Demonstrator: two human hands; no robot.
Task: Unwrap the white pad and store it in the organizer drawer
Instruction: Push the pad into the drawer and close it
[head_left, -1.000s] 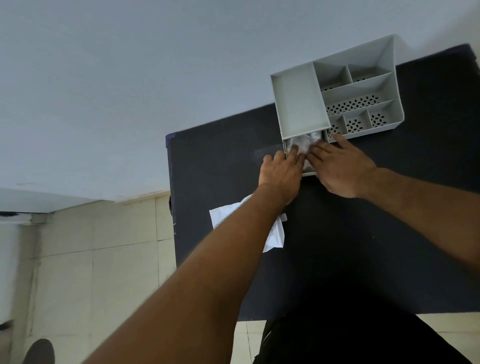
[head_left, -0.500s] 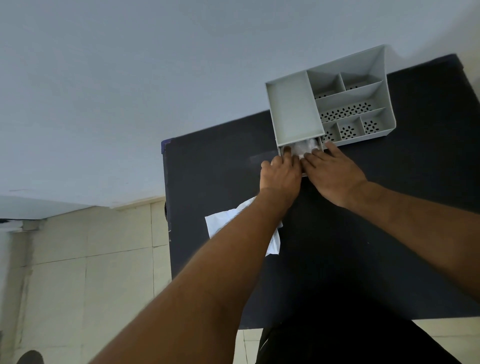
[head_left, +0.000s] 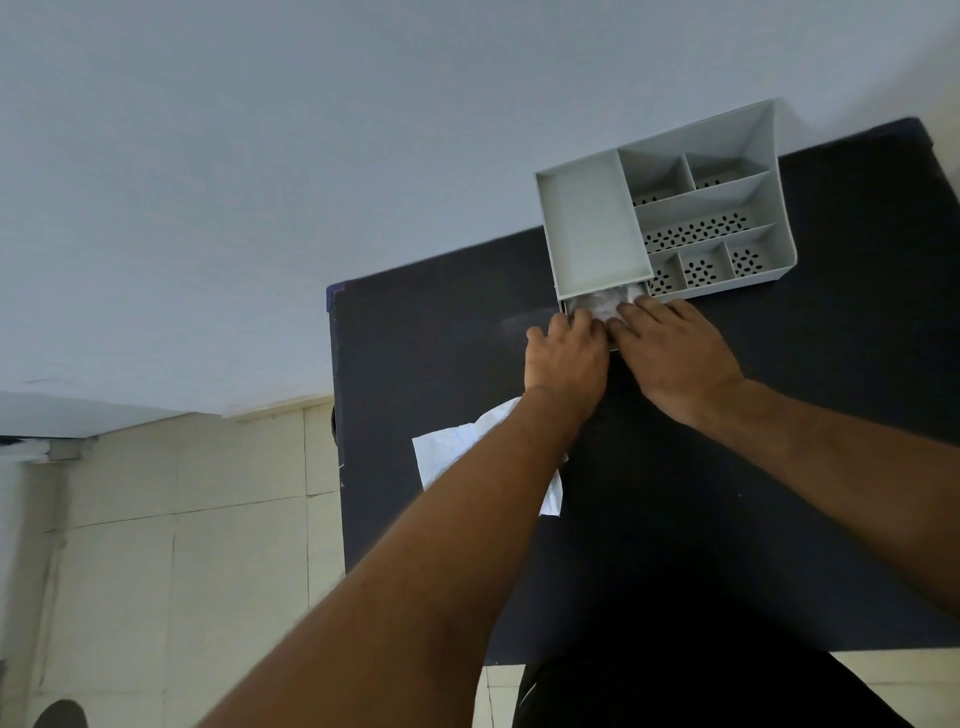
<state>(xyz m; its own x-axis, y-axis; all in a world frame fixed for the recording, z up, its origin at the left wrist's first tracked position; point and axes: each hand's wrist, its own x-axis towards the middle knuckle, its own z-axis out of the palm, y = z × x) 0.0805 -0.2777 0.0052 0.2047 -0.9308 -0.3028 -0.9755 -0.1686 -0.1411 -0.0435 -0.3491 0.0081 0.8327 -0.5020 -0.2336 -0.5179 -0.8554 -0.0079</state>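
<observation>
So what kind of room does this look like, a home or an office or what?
Probably a plain room in a home or small office, though it's hard to say. A dark tabletop stands against a bare pale wall, cream floor tiles lie below, and a grey plastic compartment organizer sits on top.

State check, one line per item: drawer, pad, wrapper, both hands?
Organizer drawer: partly open under the organizer.
White pad: inside drawer.
Wrapper: empty, lying on the table.
Left hand: fingers at drawer front.
Right hand: fingers on pad.
</observation>
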